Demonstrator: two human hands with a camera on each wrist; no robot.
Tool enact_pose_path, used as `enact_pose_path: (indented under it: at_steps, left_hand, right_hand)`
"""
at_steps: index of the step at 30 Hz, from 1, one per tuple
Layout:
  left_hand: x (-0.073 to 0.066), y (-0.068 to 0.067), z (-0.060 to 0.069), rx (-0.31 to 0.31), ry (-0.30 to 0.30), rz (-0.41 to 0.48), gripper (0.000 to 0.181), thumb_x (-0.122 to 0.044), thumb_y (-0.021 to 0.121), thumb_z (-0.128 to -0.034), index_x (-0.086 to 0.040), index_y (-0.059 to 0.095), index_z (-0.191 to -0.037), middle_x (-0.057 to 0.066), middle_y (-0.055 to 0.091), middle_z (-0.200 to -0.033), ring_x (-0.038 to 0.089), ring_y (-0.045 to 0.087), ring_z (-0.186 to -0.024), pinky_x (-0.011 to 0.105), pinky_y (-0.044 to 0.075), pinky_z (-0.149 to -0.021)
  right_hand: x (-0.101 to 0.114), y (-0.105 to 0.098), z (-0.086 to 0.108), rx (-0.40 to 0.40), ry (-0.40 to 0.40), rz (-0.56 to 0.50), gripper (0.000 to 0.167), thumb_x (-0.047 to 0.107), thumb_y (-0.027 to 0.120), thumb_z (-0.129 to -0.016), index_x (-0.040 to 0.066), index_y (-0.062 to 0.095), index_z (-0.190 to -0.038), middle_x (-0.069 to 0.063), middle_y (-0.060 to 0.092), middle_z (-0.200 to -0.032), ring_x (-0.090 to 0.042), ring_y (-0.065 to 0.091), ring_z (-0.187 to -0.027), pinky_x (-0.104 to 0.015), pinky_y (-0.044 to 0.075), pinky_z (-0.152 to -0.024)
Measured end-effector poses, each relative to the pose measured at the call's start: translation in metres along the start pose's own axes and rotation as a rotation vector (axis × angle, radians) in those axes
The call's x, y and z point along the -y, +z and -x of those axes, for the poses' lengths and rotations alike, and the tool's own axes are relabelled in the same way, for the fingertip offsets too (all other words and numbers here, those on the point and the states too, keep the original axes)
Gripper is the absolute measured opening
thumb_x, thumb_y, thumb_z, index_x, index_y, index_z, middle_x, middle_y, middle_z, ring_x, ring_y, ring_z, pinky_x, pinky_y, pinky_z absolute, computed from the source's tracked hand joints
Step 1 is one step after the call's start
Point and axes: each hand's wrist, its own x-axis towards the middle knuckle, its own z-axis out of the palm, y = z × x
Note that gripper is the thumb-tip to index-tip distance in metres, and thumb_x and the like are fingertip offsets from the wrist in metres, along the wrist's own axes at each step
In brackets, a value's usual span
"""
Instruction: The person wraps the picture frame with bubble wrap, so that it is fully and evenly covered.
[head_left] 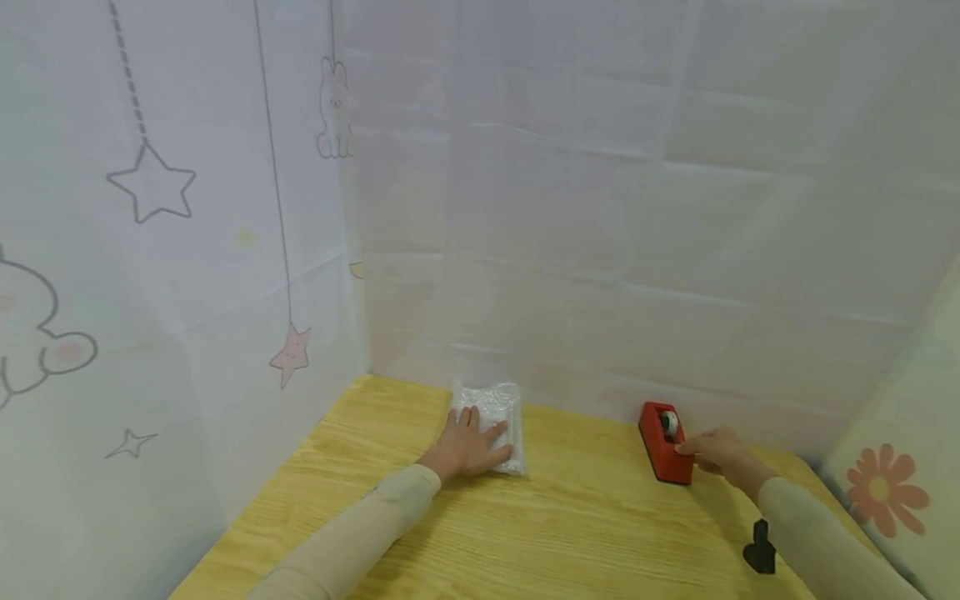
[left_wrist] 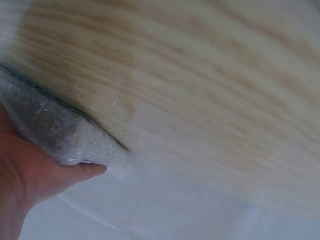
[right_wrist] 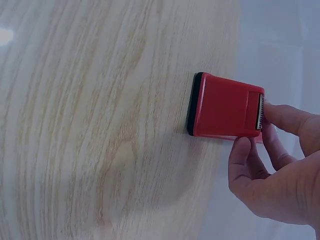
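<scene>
In the head view my left hand [head_left: 467,446] lies with spread, straight fingers on a flat package in clear bubble wrap [head_left: 510,408]. The left wrist view shows the thumb along the edge of the bubble-wrapped package [left_wrist: 45,117]; the other fingertips are out of that view. To the right stands a red tape dispenser [head_left: 660,450] with a roll of tape [head_left: 670,423] in it. My right hand [head_left: 723,454] holds the cutter end of this dispenser [right_wrist: 222,107] with curled fingers. One finger touches the toothed cutter [right_wrist: 260,112] and the thumb meets the side. No loose tape end can be made out.
Both things lie toward the back of a wooden table [head_left: 570,517]. A small black object [head_left: 760,550], kind unclear, appears beside the right sleeve [head_left: 817,533]. Pale printed sheets [head_left: 600,208] hang behind and at both sides of the table.
</scene>
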Motion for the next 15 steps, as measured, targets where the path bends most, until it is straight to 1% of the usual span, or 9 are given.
enact_pose_path:
  at_steps: [1,3,4,7,10,12,13,14,15]
  left_hand:
    - [0.0,0.0,0.0,0.0,0.0,0.002,0.082,-0.079,0.012,-0.0961,-0.034,0.035,-0.161,0.031,0.027,-0.159,0.045,0.023,-0.148,0.065,0.013,-0.115]
    - [-0.001,-0.001,0.0,0.0,0.001,0.006,0.082,-0.079,0.011,-0.0959,-0.035,0.034,-0.161,0.031,0.026,-0.159,0.044,0.022,-0.148,0.065,0.012,-0.115]
    - [-0.002,-0.001,0.0,-0.001,0.002,0.008,0.082,-0.079,0.01,-0.0959,-0.035,0.033,-0.161,0.031,0.025,-0.159,0.044,0.022,-0.148,0.065,0.013,-0.115]
    - [-0.003,-0.003,0.001,-0.001,0.007,0.018,0.082,-0.079,0.01,-0.0959,-0.034,0.033,-0.161,0.032,0.025,-0.159,0.044,0.022,-0.148,0.065,0.012,-0.115]
    - [-0.002,-0.003,0.001,0.0,0.007,0.021,0.082,-0.079,0.011,-0.0958,-0.034,0.034,-0.161,0.032,0.026,-0.159,0.045,0.022,-0.148,0.065,0.012,-0.115]
    - [0.0,-0.002,0.001,0.001,0.005,0.023,0.082,-0.079,0.013,-0.0963,-0.033,0.034,-0.161,0.031,0.026,-0.159,0.045,0.022,-0.148,0.065,0.012,-0.115]
    - [0.0,-0.002,0.001,0.0,0.005,0.026,0.081,-0.078,0.014,-0.0965,-0.033,0.035,-0.161,0.031,0.026,-0.159,0.045,0.022,-0.148,0.066,0.012,-0.115]
    - [0.001,-0.001,0.001,-0.003,0.005,0.029,0.081,-0.078,0.015,-0.0967,-0.033,0.036,-0.16,0.031,0.027,-0.159,0.045,0.022,-0.148,0.066,0.012,-0.114]
    - [0.001,-0.001,0.001,-0.006,0.006,0.032,0.08,-0.078,0.016,-0.0969,-0.033,0.036,-0.16,0.032,0.027,-0.158,0.045,0.022,-0.148,0.066,0.012,-0.114]
  right_hand:
    - [0.001,0.0,0.001,-0.003,0.005,-0.017,0.049,0.011,0.078,-0.09,-0.022,0.059,-0.12,-0.022,0.064,-0.112,-0.03,0.063,-0.096,-0.035,0.057,-0.079]
    - [0.003,-0.001,0.001,-0.005,0.01,-0.048,0.046,0.009,0.077,-0.09,-0.022,0.058,-0.118,-0.024,0.063,-0.113,-0.032,0.062,-0.1,-0.036,0.057,-0.08]
    - [0.002,-0.002,0.001,-0.006,0.017,-0.07,0.042,0.008,0.077,-0.09,-0.021,0.059,-0.116,-0.022,0.062,-0.111,-0.032,0.061,-0.101,-0.036,0.057,-0.081]
    - [0.003,-0.003,0.001,-0.001,0.05,-0.164,0.029,0.005,0.074,-0.092,-0.015,0.065,-0.11,-0.013,0.063,-0.102,-0.03,0.061,-0.097,-0.039,0.057,-0.081]
    - [0.004,-0.005,0.0,0.008,0.094,-0.276,0.018,0.005,0.071,-0.093,-0.01,0.07,-0.103,-0.009,0.067,-0.096,-0.029,0.063,-0.095,-0.047,0.056,-0.085]
    - [0.007,-0.006,0.0,0.017,0.124,-0.328,0.016,0.005,0.069,-0.094,-0.009,0.071,-0.102,-0.01,0.068,-0.097,-0.03,0.064,-0.097,-0.05,0.054,-0.089]
    - [0.009,-0.006,0.001,0.018,0.142,-0.335,0.018,0.006,0.069,-0.095,-0.01,0.07,-0.104,-0.012,0.068,-0.099,-0.03,0.064,-0.096,-0.051,0.054,-0.09]
    - [0.011,-0.006,0.002,0.01,0.169,-0.334,0.02,0.007,0.07,-0.094,-0.01,0.069,-0.105,-0.014,0.067,-0.101,-0.03,0.063,-0.095,-0.049,0.054,-0.09]
    - [0.013,-0.005,0.003,0.012,0.198,-0.331,0.025,0.008,0.07,-0.094,-0.011,0.066,-0.11,-0.017,0.064,-0.106,-0.03,0.062,-0.094,-0.047,0.054,-0.09]
